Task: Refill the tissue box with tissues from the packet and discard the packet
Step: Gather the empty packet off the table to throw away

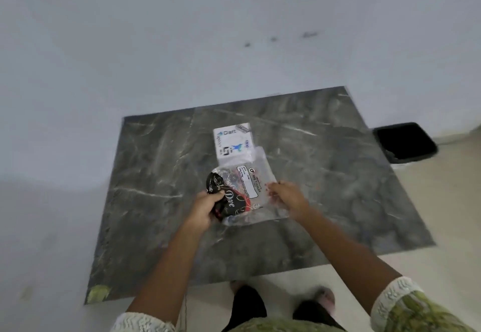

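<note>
A clear plastic tissue packet (253,180) with black, red and white print lies crumpled on the dark marble slab (156,170). My left hand (205,208) grips its black left end. My right hand (286,196) pinches its right edge with the fingertips. A white tissue box (233,142) with blue print lies flat on the slab just beyond the packet, its near edge under the clear plastic. I cannot tell whether tissues are still inside the packet.
A black bin (404,141) stands on the floor off the slab's right far corner. White walls rise behind and to the left. My feet (316,305) are on the pale floor at the slab's near edge.
</note>
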